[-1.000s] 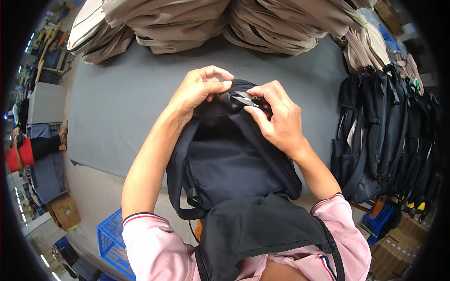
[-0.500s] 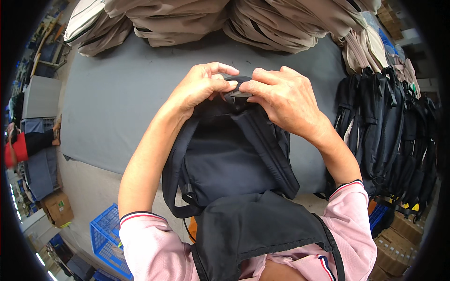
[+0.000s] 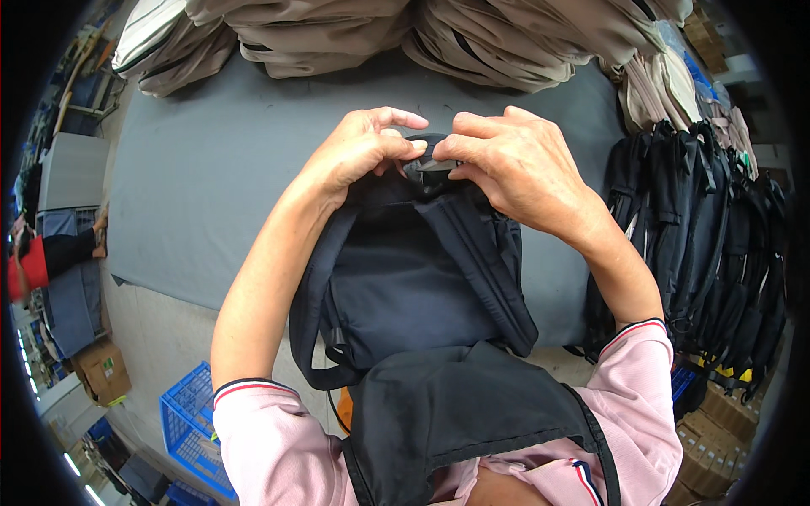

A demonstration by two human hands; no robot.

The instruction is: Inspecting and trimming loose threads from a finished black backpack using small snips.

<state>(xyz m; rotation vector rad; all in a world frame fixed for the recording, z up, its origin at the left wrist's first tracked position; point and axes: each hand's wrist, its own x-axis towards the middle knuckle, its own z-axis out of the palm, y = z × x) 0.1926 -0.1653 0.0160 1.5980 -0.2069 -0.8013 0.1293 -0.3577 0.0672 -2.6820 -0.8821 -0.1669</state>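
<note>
A dark navy backpack [image 3: 405, 287] lies before me, its padded shoulder straps [image 3: 481, 270] facing up and its lower end by my black apron [image 3: 472, 405]. At its far end, a dark curved band [image 3: 433, 145] is pinched between my two hands. My left hand [image 3: 367, 148] grips the band's left side with the thumb, its index finger raised off it. On the other side, my right hand [image 3: 510, 164] holds it between thumb and fingertips. A greyish patch shows just under the band; the rest there is hidden by the fingers.
A grey-covered table [image 3: 211, 185] spreads beneath the backpack. Piled beige bags [image 3: 321, 42] line its far edge. Several black bags [image 3: 675, 211] hang at the right. A blue crate [image 3: 190, 422] stands on the floor at lower left; a person in red [image 3: 32, 266] is far left.
My right hand has shifted slightly, its thumb and fingers a little further apart along the band. The left hand keeps its hold, and the backpack has barely moved.
</note>
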